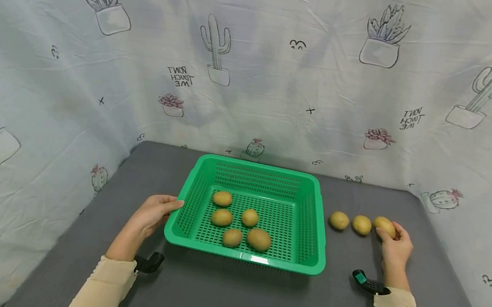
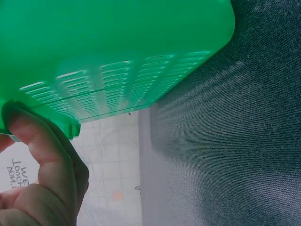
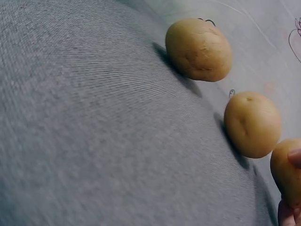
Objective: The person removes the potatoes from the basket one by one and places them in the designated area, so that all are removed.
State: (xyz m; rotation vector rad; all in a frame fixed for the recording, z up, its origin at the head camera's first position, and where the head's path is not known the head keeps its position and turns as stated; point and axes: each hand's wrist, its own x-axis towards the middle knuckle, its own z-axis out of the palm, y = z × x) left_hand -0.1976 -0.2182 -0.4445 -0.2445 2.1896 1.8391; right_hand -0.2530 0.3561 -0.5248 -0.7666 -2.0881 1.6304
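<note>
Potato (image 1: 383,224), yellow-skinned, oval, one: pinched between thumb and fingers of the right hand (image 1: 397,249), at the right end of a short row on the grey counter (image 1: 256,301); cannot tell whether touching the surface below. Loose potatoes (image 1: 362,225), two: resting on the counter, just to the left of the first, near each other but apart. Basket (image 1: 203,246), green, rectangular, perforated, one: at mid-counter, left of the row; left rim pinched by the left hand (image 1: 154,213), thumb over the top, fingers curled under the outer edge. Contained potatoes (image 1: 250,218), five: on the basket floor, gathered toward left and middle, largest at front right of the group. Sleeves (image 1: 103,289), beige, pair. Wrist devices (image 1: 371,283), black, one per wrist. Backdrop (image 1: 265,64), pale cloth, printed with potted cacti, behind and beside the counter
</note>
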